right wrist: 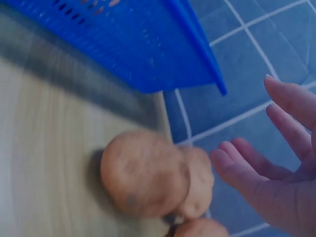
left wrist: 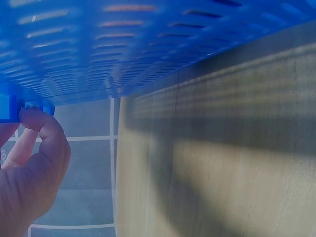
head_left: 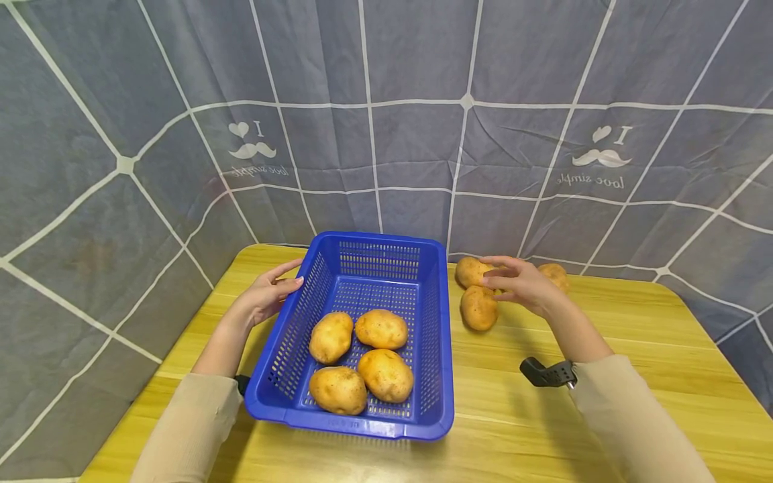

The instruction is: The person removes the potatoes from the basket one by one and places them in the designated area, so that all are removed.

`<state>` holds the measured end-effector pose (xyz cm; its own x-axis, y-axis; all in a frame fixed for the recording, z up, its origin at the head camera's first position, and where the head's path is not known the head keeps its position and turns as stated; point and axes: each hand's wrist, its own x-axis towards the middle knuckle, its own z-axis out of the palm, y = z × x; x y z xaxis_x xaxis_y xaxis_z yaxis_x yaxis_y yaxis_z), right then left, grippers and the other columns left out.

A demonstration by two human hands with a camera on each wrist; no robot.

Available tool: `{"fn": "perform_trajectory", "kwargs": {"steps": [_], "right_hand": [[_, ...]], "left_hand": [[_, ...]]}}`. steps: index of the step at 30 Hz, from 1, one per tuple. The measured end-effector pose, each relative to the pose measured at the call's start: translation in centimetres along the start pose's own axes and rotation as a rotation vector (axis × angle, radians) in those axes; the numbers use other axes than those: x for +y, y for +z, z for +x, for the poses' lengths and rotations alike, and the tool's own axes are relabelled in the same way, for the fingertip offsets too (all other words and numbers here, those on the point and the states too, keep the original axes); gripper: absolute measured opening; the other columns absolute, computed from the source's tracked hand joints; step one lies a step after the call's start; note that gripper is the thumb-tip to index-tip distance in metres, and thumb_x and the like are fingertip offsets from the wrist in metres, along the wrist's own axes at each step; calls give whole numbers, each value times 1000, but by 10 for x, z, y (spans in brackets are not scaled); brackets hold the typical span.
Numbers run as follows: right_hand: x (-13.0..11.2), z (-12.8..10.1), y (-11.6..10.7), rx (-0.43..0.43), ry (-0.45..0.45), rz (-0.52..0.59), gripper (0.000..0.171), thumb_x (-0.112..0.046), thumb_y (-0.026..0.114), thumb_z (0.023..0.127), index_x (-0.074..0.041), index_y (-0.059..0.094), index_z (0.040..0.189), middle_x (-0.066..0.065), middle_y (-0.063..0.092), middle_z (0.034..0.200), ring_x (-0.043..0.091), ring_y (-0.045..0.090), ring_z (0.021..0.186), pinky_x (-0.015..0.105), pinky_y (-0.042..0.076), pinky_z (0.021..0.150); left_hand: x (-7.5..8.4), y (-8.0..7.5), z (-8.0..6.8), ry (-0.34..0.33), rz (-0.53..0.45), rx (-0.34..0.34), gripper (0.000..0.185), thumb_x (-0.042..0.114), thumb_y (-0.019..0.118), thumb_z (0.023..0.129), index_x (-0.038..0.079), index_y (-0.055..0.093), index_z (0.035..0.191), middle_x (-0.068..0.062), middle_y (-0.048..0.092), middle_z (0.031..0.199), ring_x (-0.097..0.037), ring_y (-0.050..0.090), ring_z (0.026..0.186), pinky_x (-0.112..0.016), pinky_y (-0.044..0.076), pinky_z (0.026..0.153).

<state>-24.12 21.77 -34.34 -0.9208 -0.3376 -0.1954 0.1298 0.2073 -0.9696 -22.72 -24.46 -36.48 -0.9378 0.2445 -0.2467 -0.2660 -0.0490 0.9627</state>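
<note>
Grey, white-lined curtain (head_left: 417, 147) behind yellow worktop (head_left: 513, 429). Toward the worktop's left edge, blue basket (head_left: 362, 426). At its rim, left hand (head_left: 266, 295); cannot tell whether gripping. Near the back edge, right hand (head_left: 524, 285) with fingers (right wrist: 294, 101) spread wide. Inside the basket, 4 potatoes (head_left: 382, 329); along the back edge, 3 loose potatoes (head_left: 479, 308).

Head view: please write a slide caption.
Left hand holds blue perforated plastic basket with four oval brown potatoes; right hand near others.

I see bright light glinting off the surface (head_left: 492, 389), soft shadows across it; the right wrist view blurs the potatoes (right wrist: 143, 173).
</note>
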Motion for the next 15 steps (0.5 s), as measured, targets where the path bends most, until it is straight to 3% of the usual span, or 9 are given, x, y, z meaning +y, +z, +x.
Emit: {"fn": "perform_trajectory", "kwargs": {"steps": [7,15], "right_hand": [[-16,12,21,-62,-33,31,50,-3,62,87,1,42,133,11,54,112,15,60,93,53,41,95],[-31,27,46,-88,-12,-27,59,-6,65,86,0,38,139,22,49,120,31,54,104,53,43,93]], "left_hand": [[0,0,-1,-2,2,-9,66,9,54,94,6,18,149,1,65,96,-14,65,84,-29,54,76],[1,0,-1,-9,-3,-8,66,9,54,94,7,17,149,1,65,95,-14,65,83,-29,54,75]]}}
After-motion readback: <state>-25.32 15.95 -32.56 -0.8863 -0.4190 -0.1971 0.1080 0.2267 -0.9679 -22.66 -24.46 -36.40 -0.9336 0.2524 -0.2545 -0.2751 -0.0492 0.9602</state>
